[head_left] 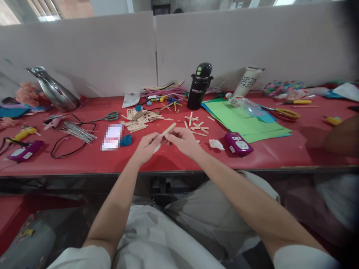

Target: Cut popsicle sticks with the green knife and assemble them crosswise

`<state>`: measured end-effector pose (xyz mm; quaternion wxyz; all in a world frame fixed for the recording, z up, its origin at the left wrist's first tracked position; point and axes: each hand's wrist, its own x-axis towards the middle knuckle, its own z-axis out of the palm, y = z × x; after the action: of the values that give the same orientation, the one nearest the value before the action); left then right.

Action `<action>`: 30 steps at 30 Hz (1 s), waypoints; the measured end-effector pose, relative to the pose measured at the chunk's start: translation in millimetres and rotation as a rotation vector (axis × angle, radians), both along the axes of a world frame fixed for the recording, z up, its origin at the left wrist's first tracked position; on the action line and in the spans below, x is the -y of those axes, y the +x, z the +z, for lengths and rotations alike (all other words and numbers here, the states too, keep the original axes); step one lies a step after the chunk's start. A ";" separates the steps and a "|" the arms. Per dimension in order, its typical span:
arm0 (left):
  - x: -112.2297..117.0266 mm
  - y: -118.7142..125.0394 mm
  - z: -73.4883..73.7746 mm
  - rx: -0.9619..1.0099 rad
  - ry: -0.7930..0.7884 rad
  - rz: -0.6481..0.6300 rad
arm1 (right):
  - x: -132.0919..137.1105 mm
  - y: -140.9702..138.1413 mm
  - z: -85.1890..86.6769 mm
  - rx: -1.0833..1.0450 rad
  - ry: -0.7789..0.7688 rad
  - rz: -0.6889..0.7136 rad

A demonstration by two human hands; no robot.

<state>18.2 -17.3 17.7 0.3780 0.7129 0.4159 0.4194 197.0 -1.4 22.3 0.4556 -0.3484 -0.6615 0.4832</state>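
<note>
Fingers of left hand [148, 146] and right hand [182, 141] clamped on stick [169, 129] | black bottle [199, 86] capped

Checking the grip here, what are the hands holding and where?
Both hands, left and right, pinch one wooden craft stick by its lower end.

Red table [174, 162]: craft sticks [140, 121], green paper [241, 121].

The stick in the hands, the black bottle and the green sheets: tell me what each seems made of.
The stick, held by both the left hand and right hand, looks like pale, matte wood, like the pile of sticks behind. The black bottle seems glossy plastic, judging by its sheen. The green sheets look like flat, matte paper, thin and stacked.
</note>
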 end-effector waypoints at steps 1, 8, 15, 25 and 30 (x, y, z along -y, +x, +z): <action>0.9 2.4 -4.5 0.038 -0.001 0.021 | 0.6 0.1 -0.6 0.010 0.000 -0.001; -9.8 -2.1 -5.6 0.043 0.011 0.007 | -4.6 7.7 -0.2 0.073 -0.026 -0.023; -15.7 -14.7 -1.8 -0.003 -0.038 0.010 | -12.4 18.6 -1.1 0.063 -0.044 0.032; -13.3 -16.3 -15.8 0.105 -0.076 0.201 | -26.1 25.3 -22.3 0.471 0.242 -0.223; -13.0 -14.8 -15.8 0.157 -0.026 0.258 | -41.9 38.5 -35.4 1.022 0.360 -0.284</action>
<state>3.4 -4.3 2.0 0.3616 0.6135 0.4787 0.5135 235.6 40.5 -13.0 0.1898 -0.5407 -0.8168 0.0662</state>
